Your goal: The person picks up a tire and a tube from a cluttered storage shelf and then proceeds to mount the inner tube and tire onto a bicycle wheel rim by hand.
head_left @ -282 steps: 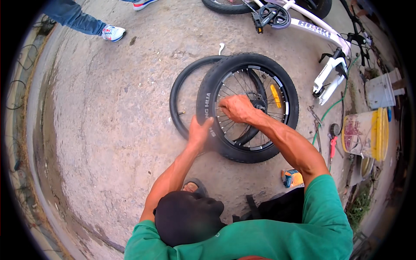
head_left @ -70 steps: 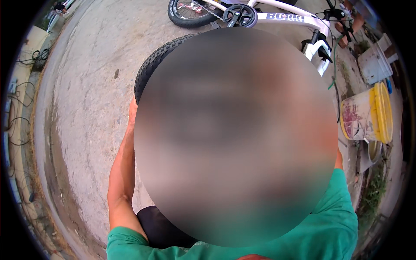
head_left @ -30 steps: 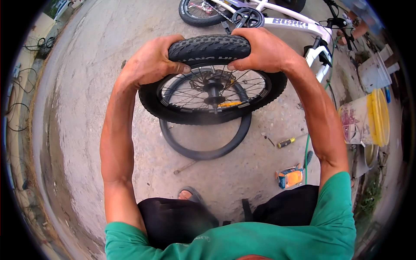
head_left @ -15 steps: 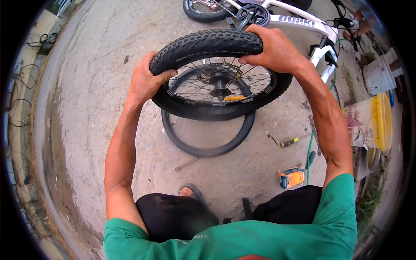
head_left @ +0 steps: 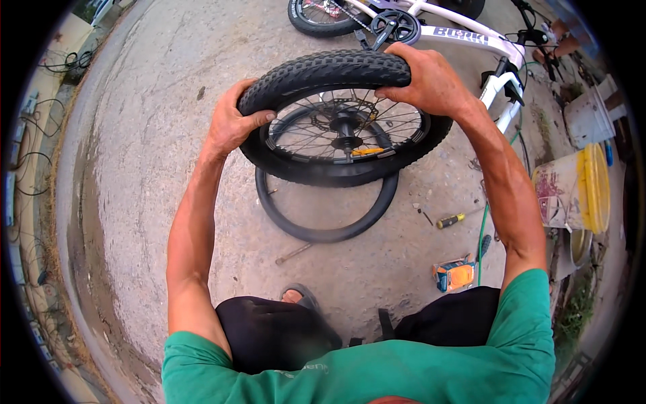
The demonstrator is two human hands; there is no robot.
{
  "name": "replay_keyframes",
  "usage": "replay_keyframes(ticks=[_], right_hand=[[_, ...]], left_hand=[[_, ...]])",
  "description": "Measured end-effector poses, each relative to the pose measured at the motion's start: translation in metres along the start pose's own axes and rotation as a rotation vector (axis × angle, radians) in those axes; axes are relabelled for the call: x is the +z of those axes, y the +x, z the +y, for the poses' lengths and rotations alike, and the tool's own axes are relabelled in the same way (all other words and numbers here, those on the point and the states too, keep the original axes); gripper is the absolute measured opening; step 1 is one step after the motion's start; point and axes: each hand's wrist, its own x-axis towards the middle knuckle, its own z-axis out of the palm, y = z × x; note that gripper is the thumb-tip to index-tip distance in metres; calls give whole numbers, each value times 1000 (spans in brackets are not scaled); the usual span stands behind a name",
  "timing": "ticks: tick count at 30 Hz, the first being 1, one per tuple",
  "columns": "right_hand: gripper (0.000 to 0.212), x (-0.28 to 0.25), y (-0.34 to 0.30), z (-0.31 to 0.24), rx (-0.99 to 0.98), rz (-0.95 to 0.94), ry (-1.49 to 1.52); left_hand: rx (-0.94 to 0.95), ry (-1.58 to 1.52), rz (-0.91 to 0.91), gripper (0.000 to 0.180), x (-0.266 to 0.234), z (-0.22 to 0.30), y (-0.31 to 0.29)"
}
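Note:
A bicycle wheel (head_left: 323, 66) with a black knobby tyre, spokes, a brake disc and a hub is held up tilted in front of me. My left hand (head_left: 234, 121) grips the tyre at its left side, thumb along the inner edge. Around the tyre's upper right, my right hand (head_left: 427, 77) is closed, with the thumb on the inside and the fingers over the tread. Beneath the wheel lies a black inner tube (head_left: 330, 234) in a ring on the concrete, partly hidden by the wheel.
A white bicycle (head_left: 464, 37) lies at the far right. On the ground at right are a yellow-handled screwdriver (head_left: 449, 221), an orange and blue box (head_left: 457, 275) and a green hose (head_left: 482, 236). A metal tool (head_left: 294, 253) lies near my foot. Buckets (head_left: 562, 188) stand along the right edge.
The wheel and both hands have shifted very slightly within the view, along with the whole scene. Both hands keep their grip on the tyre.

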Motion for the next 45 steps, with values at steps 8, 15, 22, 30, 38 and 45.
replay_keyframes(ticks=[8, 15, 22, 30, 38, 45], right_hand=[[48, -17, -15, 16, 93, 37, 56], [50, -16, -25, 11, 46, 69, 91], [50, -21, -81, 33, 249, 173, 446], [65, -38, -82, -6, 124, -79, 464], [48, -40, -25, -78, 133, -167, 247], [43, -22, -24, -80, 182, -27, 195]], left_hand=[[-85, -288, 140, 53, 34, -63, -18], [-258, -274, 113, 41, 44, -88, -56], [-83, -95, 152, 48, -19, 30, -24], [119, 702, 29, 30, 13, 176, -26], [190, 713, -107, 27, 28, 184, 3], [231, 568, -300, 36, 8, 168, 33]])
